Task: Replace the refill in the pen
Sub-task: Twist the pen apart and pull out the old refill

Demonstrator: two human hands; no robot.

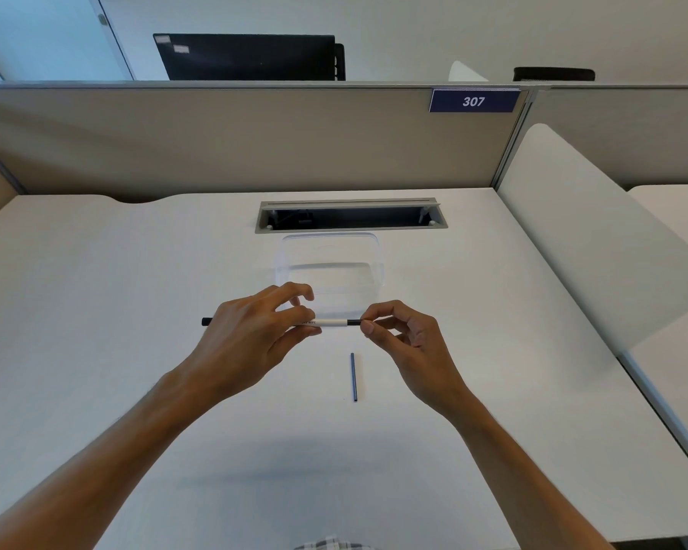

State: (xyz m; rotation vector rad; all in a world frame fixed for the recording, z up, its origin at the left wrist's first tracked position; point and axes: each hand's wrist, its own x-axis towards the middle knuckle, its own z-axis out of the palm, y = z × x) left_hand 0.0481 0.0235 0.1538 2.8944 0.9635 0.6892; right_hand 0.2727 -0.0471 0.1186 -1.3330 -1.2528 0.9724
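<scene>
A scrap of checked cloth (328,545) shows at the bottom edge, nearest the viewer, and two bare forearms reach forward from either side of it over a white desk (136,391). The left hand (251,335) grips the pen (332,322) around its middle, thumb below and curled fingers above. The right hand (402,335) pinches the pen's dark right end between thumb and forefinger; the remaining fingers are loosely curled. The pen is held just above the desk, between the hands, its long axis running left to right across the view. Its barrel is white with small print, and a black end projects past the left hand toward the left.

Nearer the viewer, a thin blue refill (353,377) lies on the desk, apart from both hands, its long axis running away from the viewer, roughly at right angles to the pen.

Beyond the hands stands a clear plastic box (330,256), and behind it a cable slot (350,215) is set into the desk. A beige partition (215,140) closes the back, bearing a blue plate (474,101) marked 307. A white side panel (592,248) rises at right. A dark monitor (247,56) shows above the partition.
</scene>
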